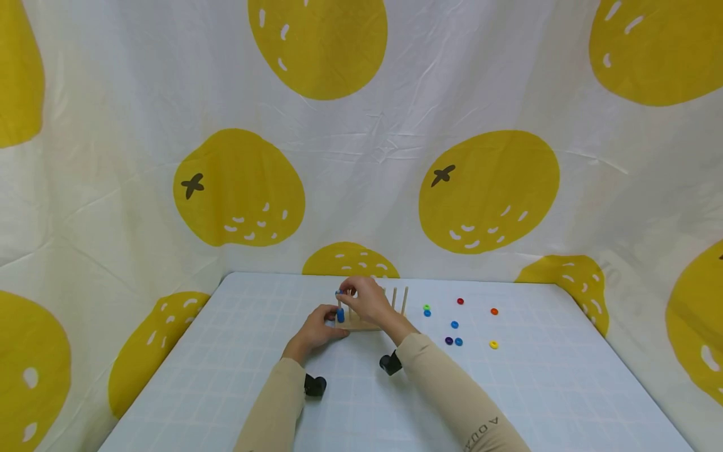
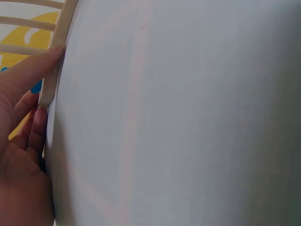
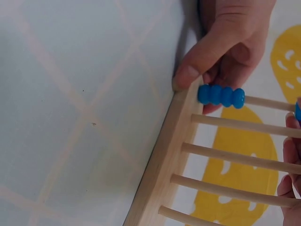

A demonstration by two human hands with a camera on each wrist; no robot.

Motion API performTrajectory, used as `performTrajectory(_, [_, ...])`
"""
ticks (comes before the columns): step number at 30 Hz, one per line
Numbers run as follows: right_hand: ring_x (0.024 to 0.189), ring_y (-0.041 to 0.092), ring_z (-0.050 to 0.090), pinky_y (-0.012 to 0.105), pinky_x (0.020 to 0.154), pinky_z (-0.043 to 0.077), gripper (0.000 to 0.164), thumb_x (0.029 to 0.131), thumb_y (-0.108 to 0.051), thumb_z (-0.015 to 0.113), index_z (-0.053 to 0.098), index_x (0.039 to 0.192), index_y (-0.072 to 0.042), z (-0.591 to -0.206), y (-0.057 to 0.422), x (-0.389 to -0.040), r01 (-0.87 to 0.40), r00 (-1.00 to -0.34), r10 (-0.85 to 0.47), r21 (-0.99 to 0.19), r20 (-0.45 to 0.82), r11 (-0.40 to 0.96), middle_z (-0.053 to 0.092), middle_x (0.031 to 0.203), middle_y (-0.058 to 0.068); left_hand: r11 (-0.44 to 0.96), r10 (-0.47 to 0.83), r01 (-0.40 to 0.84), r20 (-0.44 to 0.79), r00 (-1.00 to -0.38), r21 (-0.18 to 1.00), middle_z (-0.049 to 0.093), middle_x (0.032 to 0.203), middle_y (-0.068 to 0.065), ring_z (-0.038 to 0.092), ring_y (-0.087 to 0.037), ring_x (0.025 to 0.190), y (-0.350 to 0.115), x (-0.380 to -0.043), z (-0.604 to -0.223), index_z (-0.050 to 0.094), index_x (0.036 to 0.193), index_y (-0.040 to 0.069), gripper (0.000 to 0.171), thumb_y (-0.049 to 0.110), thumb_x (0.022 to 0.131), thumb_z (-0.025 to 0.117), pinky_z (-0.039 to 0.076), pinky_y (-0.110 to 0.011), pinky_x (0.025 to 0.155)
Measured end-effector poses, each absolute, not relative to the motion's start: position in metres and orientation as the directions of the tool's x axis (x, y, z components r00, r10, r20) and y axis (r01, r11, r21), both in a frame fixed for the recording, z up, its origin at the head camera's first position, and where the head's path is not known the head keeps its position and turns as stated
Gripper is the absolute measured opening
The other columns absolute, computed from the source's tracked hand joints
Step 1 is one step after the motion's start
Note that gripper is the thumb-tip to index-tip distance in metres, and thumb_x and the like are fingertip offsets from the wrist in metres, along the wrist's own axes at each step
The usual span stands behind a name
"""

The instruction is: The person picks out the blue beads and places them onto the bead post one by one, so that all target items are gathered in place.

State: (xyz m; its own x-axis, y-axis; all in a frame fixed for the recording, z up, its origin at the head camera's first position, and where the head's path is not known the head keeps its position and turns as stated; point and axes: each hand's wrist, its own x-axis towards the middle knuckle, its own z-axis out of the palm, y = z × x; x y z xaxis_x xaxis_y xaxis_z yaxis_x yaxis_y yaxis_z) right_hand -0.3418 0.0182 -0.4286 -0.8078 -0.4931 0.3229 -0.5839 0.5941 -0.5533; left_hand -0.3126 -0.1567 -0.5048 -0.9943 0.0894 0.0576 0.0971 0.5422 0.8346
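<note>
A wooden peg stand (image 1: 361, 326) with several upright pegs (image 3: 235, 123) stands near the back of the table. My left hand (image 1: 318, 328) grips the left end of its base, the thumb (image 2: 35, 68) on the front side and fingers behind. Several blue rings (image 3: 221, 96) are stacked at the bottom of the leftmost peg. At the top of that same peg my right hand (image 1: 367, 301) pinches another blue ring (image 3: 298, 111); whether the peg tip is through its hole cannot be made out. The other pegs that show carry no rings.
Loose rings lie on the table to the right of the stand: green (image 1: 426, 307), red (image 1: 460, 301), orange (image 1: 494, 311), purple (image 1: 449, 341), yellow (image 1: 494, 344) and several blue ones (image 1: 454, 324). A white curtain (image 1: 361, 188) with yellow fruit prints hangs behind the table.
</note>
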Motion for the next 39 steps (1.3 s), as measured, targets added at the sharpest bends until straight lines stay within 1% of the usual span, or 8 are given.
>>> performTrajectory(6, [0.087,0.012,0.059,0.025,0.071,0.050,0.013,0.099,-0.024,0.071,0.075,0.105,-0.013,-0.433,0.019,-0.342,-0.594,-0.803,-0.495,-0.514,0.332,0.619,0.070,0.096,-0.003,0.537,0.088,0.083,0.042,-0.995,0.840,0.063,0.117,-0.014,0.055,-0.030,0.108,-0.155,-0.313,-0.506,0.059,0.130,-0.003,0.064,0.015,0.077,0.090,0.044,-0.052,0.102])
performTrajectory(14, [0.088,0.013,0.061,0.026,0.074,0.051,0.014,0.099,-0.022,0.070,0.075,0.106,-0.011,-0.432,0.022,-0.339,-0.598,-0.800,-0.503,-0.514,0.327,0.615,0.071,0.097,-0.002,0.537,0.088,0.068,0.024,-0.996,0.841,0.063,0.118,-0.013,0.055,-0.029,0.109,-0.153,-0.313,-0.509,0.059,0.132,-0.002,0.064,0.016,0.078,0.090,0.044,-0.051,0.103])
performTrajectory(21, [0.096,0.021,0.063,0.034,0.084,0.053,0.017,0.098,-0.015,0.070,0.073,0.111,-0.004,-0.427,0.028,-0.338,-0.652,-0.753,-0.555,-0.514,0.353,0.558,0.072,0.107,0.007,0.549,0.080,0.056,0.015,-0.997,0.834,0.062,0.119,-0.014,0.055,-0.030,0.109,-0.153,-0.313,-0.506,0.059,0.131,-0.001,0.062,0.016,0.079,0.089,0.044,-0.052,0.103])
performTrajectory(24, [0.101,0.025,0.063,0.038,0.089,0.054,0.020,0.098,-0.015,0.070,0.071,0.114,-0.001,-0.422,0.032,-0.337,-0.663,-0.743,-0.565,-0.506,0.359,0.551,0.071,0.112,0.011,0.552,0.080,0.056,0.014,-0.997,0.832,0.062,0.119,-0.014,0.055,-0.030,0.109,-0.152,-0.313,-0.504,0.059,0.131,-0.001,0.063,0.015,0.079,0.089,0.044,-0.052,0.103])
performTrajectory(30, [0.111,0.033,0.060,0.045,0.095,0.051,0.024,0.100,-0.018,0.068,0.070,0.115,0.000,-0.409,0.044,-0.329,-0.660,-0.746,-0.542,-0.543,0.387,0.519,0.067,0.116,0.011,0.562,0.070,0.050,0.013,-0.997,0.826,0.061,0.118,-0.014,0.054,-0.031,0.108,-0.153,-0.313,-0.502,0.059,0.131,-0.002,0.063,0.016,0.079,0.089,0.044,-0.053,0.103])
performTrajectory(34, [0.112,0.039,0.059,0.049,0.095,0.051,0.023,0.099,-0.019,0.069,0.070,0.114,-0.001,-0.403,0.057,-0.323,-0.657,-0.747,-0.529,-0.574,0.404,0.489,0.065,0.116,0.012,0.564,0.067,0.047,0.012,-0.998,0.825,0.062,0.119,-0.015,0.055,-0.031,0.108,-0.154,-0.313,-0.501,0.059,0.132,-0.002,0.064,0.016,0.079,0.089,0.044,-0.053,0.103])
performTrajectory(37, [0.108,0.038,0.059,0.051,0.092,0.051,0.021,0.098,-0.017,0.070,0.070,0.112,-0.002,-0.401,0.069,-0.319,-0.657,-0.747,-0.517,-0.580,0.417,0.482,0.065,0.114,0.013,0.559,0.066,0.045,0.009,-0.998,0.828,0.062,0.120,-0.016,0.056,-0.032,0.109,-0.154,-0.313,-0.501,0.058,0.133,-0.003,0.065,0.015,0.079,0.089,0.044,-0.053,0.103])
performTrajectory(39, [0.109,0.037,0.059,0.049,0.092,0.052,0.020,0.098,-0.017,0.071,0.070,0.112,-0.003,-0.402,0.078,-0.317,-0.645,-0.758,-0.508,-0.585,0.410,0.492,0.066,0.115,0.012,0.553,0.067,0.047,0.012,-0.998,0.832,0.062,0.120,-0.016,0.056,-0.032,0.109,-0.154,-0.313,-0.502,0.058,0.133,-0.004,0.066,0.014,0.078,0.089,0.044,-0.053,0.103])
